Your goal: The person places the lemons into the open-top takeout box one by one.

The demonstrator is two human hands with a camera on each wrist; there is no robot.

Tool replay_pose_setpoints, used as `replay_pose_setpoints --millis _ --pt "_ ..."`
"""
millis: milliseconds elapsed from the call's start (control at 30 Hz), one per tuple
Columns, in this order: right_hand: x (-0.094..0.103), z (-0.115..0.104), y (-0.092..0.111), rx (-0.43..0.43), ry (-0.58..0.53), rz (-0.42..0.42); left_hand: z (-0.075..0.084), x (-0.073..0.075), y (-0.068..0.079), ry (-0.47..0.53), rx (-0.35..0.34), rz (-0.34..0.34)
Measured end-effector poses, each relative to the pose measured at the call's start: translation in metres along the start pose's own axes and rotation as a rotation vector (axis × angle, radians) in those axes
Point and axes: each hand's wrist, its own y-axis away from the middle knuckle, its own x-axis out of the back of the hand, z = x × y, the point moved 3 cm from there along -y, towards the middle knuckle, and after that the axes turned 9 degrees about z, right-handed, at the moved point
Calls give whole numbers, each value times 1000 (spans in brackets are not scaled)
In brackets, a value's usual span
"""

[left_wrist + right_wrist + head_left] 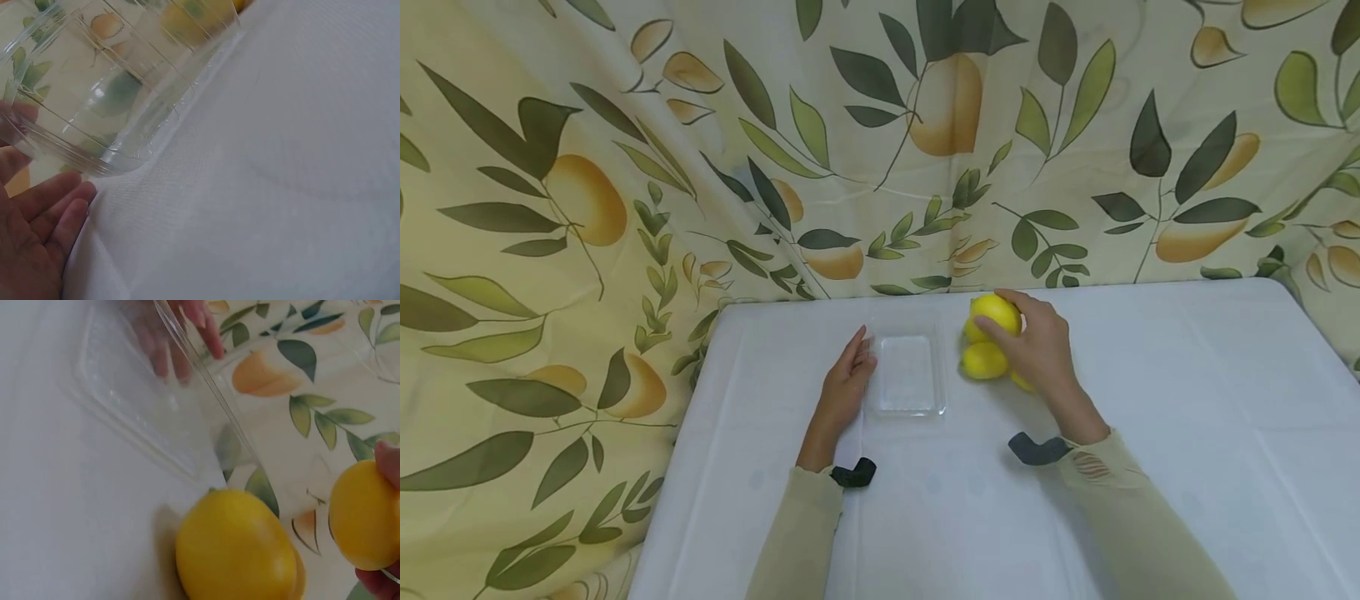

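A clear plastic container [907, 414] stands on the white-covered table. My left hand [847, 385] is at its left side, fingers fairly straight against the wall; in the left wrist view the container [106, 165] rises beside the fingers [53, 194]. To the container's right, my right hand [1037, 346] grips a yellow lemon [997, 312] between thumb and fingers. That lemon [362, 515] appears raised at the right edge of the right wrist view. Below it on the cloth lies another lemon [985, 361], with more lemons partly hidden behind it and under the hand.
The table's white cloth [1210, 400] spreads out on both sides and toward me. A curtain [880, 208] printed with leaves and fruit hangs along the far edge and the left side. Dark straps [1037, 450] show at both wrists.
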Motion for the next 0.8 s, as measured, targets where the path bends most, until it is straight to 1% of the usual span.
replay_pose_setpoints --millis 167,333,433,600,800 --pt "-15 -12 2 36 -1 -27 1 0 1 1 -10 -6" --pt "-28 -22 4 49 -13 -54 1 0 1 -13 -15 5" --pt "-34 -27 4 60 -20 -63 1 1 1 -4 -16 10" --pt "-43 -34 5 63 -38 -66 1 0 0 -2 -18 5" --pt "-57 -42 7 78 -47 -87 0 0 0 -24 -10 0"
